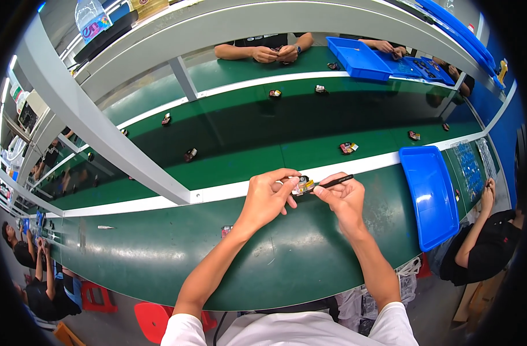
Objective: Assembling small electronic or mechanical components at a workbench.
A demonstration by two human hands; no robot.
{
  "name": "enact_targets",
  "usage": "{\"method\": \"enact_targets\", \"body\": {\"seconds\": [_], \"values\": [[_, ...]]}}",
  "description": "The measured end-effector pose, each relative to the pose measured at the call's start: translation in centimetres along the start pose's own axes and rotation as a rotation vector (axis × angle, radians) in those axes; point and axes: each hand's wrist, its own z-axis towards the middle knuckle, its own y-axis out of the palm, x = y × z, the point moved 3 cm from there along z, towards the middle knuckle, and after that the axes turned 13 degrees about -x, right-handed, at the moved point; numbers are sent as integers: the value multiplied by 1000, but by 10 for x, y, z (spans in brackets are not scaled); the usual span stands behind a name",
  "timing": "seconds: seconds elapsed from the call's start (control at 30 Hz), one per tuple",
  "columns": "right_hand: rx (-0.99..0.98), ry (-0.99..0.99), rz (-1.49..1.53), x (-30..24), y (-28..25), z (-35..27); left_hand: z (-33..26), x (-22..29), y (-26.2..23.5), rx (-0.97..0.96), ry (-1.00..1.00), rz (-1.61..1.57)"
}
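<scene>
small part: a little yellow-and-silver assembly (302,185) held up over the near edge of the green counter (263,254), between both hands, just in front of the white stripe (229,190) that runs along the belt
left hand: left hand (267,198) comes in from the lower edge; fingers (288,180) curled narrow and pinched on the part's left side, thumb beneath
right hand: right hand (345,196) holds a thin black tool (335,181) like a pen, fingers wrapped tight round it; the tip meets the part's right side
step in hand: by my reading, the tool is being worked against the part while the other hand steadies it; whether it presses, pries or marks is too small to tell
next move calls for: a steady pinch and a light, well-aimed tip, since the part is tiny and could slip
near things: a small pinkish piece (226,230) lies on the counter by the left forearm; a blue tray (429,196) sits to the right, apart from the hands
farther out: several small dark parts (190,154) lie scattered along the green belt beyond the stripe; another (348,147) with a bright patch lies past the hands
others: a person's hands (275,53) rest across the belt; another person sits at right by the tray
</scene>
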Motion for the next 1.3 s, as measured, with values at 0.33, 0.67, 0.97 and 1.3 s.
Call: {"method": "enact_targets", "body": {"seconds": [0.33,0.67,0.97,1.3], "values": [[-42,-129,-148,0,-5,-2,3,-9,-3,-149,-19,-240],[-9,-207,-215,-5,-4,-4,3,-11,-1,-138,-15,-234],[-4,-228,-267,-7,-1,-4,3,-10,-1,-147,-12,-250],[-61,-219,-231,-5,-6,-1,1,-3,0,-174,10,-228]]}}
